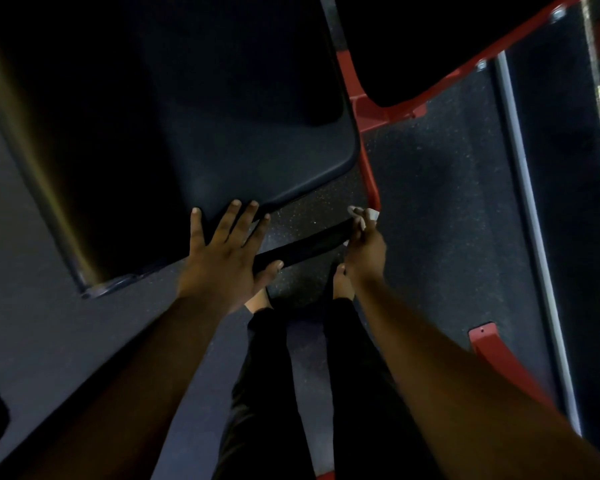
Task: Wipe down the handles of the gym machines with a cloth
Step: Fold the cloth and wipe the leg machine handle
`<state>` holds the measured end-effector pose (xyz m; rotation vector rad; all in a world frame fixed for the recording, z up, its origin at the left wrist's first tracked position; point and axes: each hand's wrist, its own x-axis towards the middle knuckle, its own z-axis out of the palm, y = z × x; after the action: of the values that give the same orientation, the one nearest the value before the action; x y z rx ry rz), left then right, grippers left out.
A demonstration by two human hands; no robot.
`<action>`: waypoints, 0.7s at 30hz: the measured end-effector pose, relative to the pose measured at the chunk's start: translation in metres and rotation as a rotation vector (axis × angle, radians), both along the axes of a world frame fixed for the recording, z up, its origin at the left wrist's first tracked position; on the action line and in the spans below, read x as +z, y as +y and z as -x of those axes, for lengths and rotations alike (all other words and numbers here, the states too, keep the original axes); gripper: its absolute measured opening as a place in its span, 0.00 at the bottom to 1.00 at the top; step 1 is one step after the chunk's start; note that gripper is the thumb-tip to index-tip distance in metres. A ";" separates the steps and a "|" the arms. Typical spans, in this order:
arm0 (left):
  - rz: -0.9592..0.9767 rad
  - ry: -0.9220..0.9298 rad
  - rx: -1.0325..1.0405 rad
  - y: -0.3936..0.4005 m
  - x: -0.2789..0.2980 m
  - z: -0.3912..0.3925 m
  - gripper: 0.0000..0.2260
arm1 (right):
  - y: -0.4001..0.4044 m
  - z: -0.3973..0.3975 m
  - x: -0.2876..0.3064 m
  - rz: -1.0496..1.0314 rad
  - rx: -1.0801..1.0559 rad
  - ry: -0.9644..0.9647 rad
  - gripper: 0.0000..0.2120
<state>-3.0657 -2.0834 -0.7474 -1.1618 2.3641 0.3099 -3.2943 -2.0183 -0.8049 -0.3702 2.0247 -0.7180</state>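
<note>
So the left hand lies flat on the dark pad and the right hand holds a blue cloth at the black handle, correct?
Not quite. In the head view the cloth is white, not blue. The rest stands: the left hand lies flat on the dark pad, the right hand holds the cloth at the black handle.

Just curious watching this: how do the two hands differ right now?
The left hand lies flat with fingers spread on the dark seat pad; the right hand is curled, gripping a white cloth. The left holds nothing; the right presses its cloth at the black handle. Both are bare, reaching forward.
</note>
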 end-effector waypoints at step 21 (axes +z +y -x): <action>-0.066 0.058 0.131 0.013 0.016 -0.070 0.35 | 0.031 -0.046 0.030 0.142 0.446 0.341 0.23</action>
<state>-2.9956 -2.0708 -0.7313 -1.2948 2.3127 0.4691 -3.2486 -1.9871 -0.7751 -1.0497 2.0988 -0.5429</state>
